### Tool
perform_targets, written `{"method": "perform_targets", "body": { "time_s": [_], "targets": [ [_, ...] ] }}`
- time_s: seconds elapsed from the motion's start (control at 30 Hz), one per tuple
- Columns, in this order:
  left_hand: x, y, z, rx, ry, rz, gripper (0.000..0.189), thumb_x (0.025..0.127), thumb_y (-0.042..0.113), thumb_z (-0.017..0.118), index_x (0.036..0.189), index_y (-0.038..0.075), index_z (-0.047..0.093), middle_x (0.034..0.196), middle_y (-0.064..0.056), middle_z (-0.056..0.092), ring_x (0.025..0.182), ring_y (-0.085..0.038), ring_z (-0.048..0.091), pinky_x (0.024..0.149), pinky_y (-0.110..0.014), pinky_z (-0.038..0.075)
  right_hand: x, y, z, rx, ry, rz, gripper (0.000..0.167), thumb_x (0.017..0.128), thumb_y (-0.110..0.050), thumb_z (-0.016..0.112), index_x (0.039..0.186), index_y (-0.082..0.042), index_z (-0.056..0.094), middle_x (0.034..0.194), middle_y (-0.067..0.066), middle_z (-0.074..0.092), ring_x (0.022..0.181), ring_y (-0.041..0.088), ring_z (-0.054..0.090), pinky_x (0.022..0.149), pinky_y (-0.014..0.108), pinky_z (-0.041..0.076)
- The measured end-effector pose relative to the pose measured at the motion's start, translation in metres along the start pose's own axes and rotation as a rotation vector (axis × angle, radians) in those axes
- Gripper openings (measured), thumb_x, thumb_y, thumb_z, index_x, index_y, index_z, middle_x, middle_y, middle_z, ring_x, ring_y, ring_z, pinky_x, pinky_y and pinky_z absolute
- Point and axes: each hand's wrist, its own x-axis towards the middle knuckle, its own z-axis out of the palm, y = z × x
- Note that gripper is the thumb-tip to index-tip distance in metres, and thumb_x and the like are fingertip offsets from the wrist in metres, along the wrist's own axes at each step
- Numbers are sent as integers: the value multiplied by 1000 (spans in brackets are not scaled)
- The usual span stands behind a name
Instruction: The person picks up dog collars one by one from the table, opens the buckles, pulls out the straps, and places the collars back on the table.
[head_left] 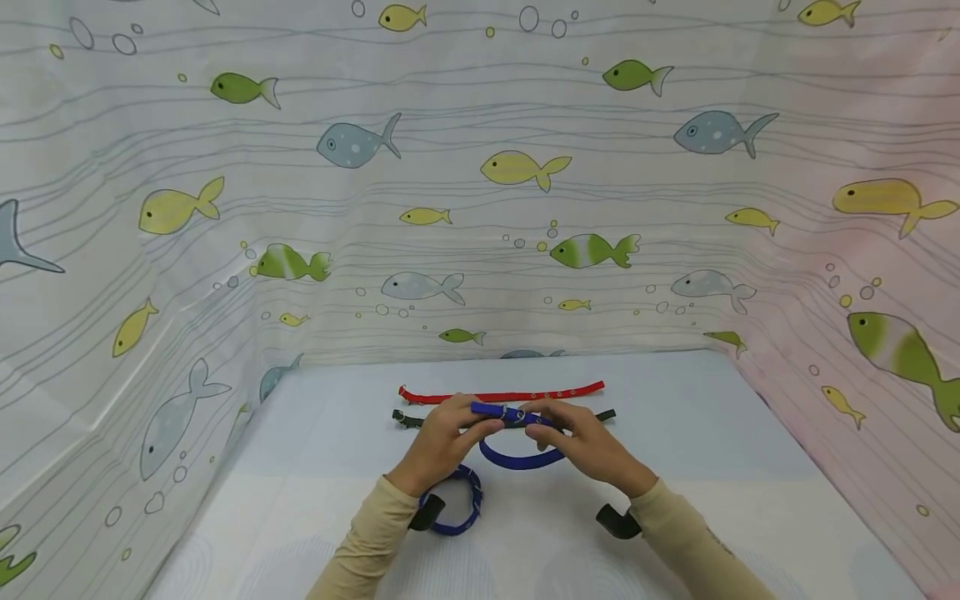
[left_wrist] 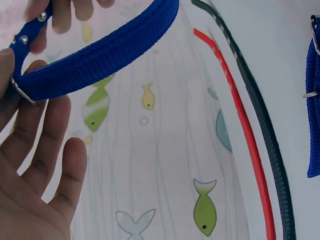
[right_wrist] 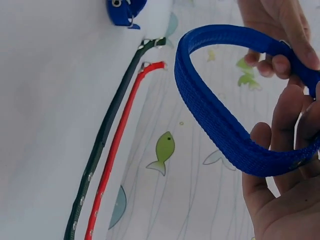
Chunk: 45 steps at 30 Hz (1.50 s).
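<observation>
Both hands hold a blue pet collar (head_left: 517,462) bent into a loop, its metal buckle and eyelets facing up between them in the head view. My left hand (head_left: 446,437) pinches the buckle end between thumb and fingers; in the left wrist view, the collar's band (left_wrist: 110,57) curves away from that buckle. Holding the eyelet end is my right hand (head_left: 588,442), its fingers curled under the strap (right_wrist: 215,117) in the right wrist view. A second blue collar (head_left: 456,529), closed in a ring, lies on the table by my left wrist.
Beyond the hands, a red collar (head_left: 495,397) lies stretched out across the white table (head_left: 660,392). A dark green collar (head_left: 411,422) runs parallel in front of it, partly hidden by the hands. Fish-patterned curtain (head_left: 480,208) encloses the back and sides.
</observation>
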Motion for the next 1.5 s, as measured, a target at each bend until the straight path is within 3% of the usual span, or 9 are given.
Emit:
{"method": "perform_targets", "body": {
  "time_s": [0.2,0.4,0.77,0.93,1.2,1.33,1.5],
  "targets": [
    [0,-2,2,-18,-25,-16,15,97,26,71,107,16,78,96,10,66,95,-9,59,75,-26,55,2,1,4,-39,55,-28,26,98,-29,71,123,-25,65,93,-10,71,86,13,71,81,38,59],
    [0,1,5,-11,-31,5,17,97,25,71,107,14,78,95,9,67,92,-9,57,71,-29,55,6,-2,7,-119,137,-32,24,91,-36,78,109,-24,66,86,-12,68,79,9,67,78,33,58],
    [2,-1,-2,-27,-2,-2,9,96,19,72,102,15,77,95,7,66,93,-11,59,74,-26,56,5,-3,-3,19,10,28,30,100,-15,67,129,-15,64,91,2,68,82,20,68,82,37,54],
    [2,-2,-2,-29,-7,-2,8,96,20,71,102,17,76,95,7,65,93,-11,58,73,-25,55,5,-2,1,-59,60,-6,27,97,-22,72,124,-20,67,85,-7,69,78,15,68,79,33,56],
    [2,-1,2,-33,-20,1,12,99,22,68,104,15,76,95,6,65,94,-11,60,75,-25,56,9,-1,9,-125,170,-133,21,94,-25,76,114,-22,69,77,-13,67,68,7,67,70,33,58],
    [1,0,2,-28,-21,-13,14,98,22,69,107,14,77,96,6,66,95,-11,60,76,-25,56,9,-1,6,-104,124,-128,22,97,-26,72,119,-24,68,82,-12,69,73,8,69,73,34,59],
    [0,1,0,-28,-6,-28,20,97,21,71,114,13,77,96,7,66,95,-11,59,76,-26,56,8,-2,2,-28,33,-89,28,102,-23,64,129,-24,65,92,-2,70,81,18,70,80,36,58]
  ]
}}
